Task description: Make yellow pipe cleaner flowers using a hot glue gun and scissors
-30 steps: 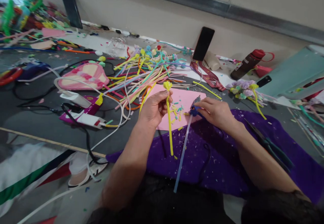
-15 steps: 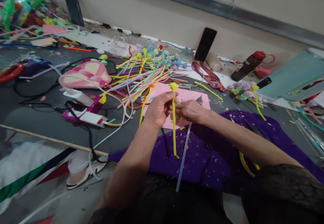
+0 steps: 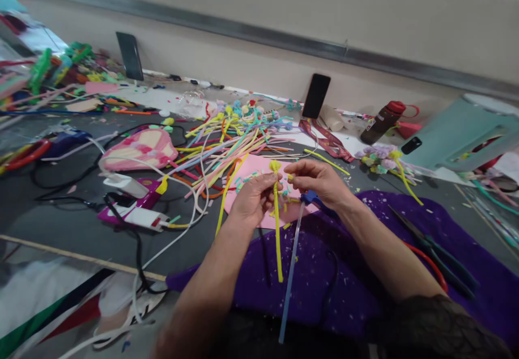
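My left hand pinches a yellow fuzzy stem just below its bunched yellow top; the stem's long end hangs down. To its right, my right hand has thumb and forefinger pinched on a small yellow piece, a short gap from the stem. Beneath both hands lies a pink sheet scattered with short teal and yellow bits. A blue glue gun rests under my right hand, with a translucent glue stick pointing toward me.
Purple cloth covers the near edge, with pliers on its right. Behind are a pile of coloured stems, a phone and a bottle. A power strip with cables sits left.
My right hand has drawn back from the stem and turned, uncovering the small yellow piece and the blue glue gun. The camera view has shifted, bringing the pliers into fuller sight.
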Available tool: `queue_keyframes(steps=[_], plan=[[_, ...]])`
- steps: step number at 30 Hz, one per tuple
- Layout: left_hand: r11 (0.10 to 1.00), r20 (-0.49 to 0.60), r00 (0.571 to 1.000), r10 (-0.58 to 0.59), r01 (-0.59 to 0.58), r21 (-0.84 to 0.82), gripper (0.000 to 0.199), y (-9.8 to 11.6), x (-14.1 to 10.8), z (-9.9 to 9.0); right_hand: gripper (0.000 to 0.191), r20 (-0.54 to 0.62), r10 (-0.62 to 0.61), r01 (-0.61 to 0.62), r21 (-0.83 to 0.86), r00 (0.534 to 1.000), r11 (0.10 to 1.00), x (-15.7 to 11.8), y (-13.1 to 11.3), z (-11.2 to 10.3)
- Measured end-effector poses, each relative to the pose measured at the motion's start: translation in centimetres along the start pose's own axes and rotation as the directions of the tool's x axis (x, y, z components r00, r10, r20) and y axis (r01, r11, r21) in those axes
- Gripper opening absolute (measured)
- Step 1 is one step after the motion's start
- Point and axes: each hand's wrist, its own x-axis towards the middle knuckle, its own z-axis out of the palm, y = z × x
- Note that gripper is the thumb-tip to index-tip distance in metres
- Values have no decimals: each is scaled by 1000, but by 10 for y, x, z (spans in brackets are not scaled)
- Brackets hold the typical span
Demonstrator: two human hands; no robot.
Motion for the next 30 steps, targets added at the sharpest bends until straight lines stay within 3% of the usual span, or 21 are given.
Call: queue_keyframes(steps=[3, 7, 11, 16, 20, 22, 26, 30], plan=[[1000, 21, 1000, -2, 1, 17, 23, -3, 0, 0, 34, -13, 20, -20, 44, 1000, 999, 0, -2, -1], [999, 48, 999, 22, -24, 43, 22, -5, -1, 2, 38, -8, -20, 19, -26, 1000, 999, -1, -5, 2], [997, -2, 999, 34, -34, 74, 26, -3, -3, 7, 37, -6, -96, 93, -195, 995, 976, -3, -8, 7], [994, 5, 999, 39, -39, 104, 26, -2, -5, 8, 36, -10, -152, 130, -460, 988, 878, -8, -11, 11], [987, 35, 997, 63, -68, 146, 24, -5, -4, 7, 36, -31, -167, 125, -536, 986, 835, -9, -13, 12], [984, 31, 997, 71, -75, 159, 24, -7, -3, 6, 35, -43, -162, 120, -491, 986, 863, -8, -14, 12], [983, -13, 996, 93, -90, 160, 26, -10, -1, 5, 27, -112, -103, 74, -232, 988, 970, -5, -14, 8], [983, -54, 989, 138, -130, 128, 26, -8, -2, 5, 22, -201, -5, 0, -27, 980, 1000, -1, -13, -2]])
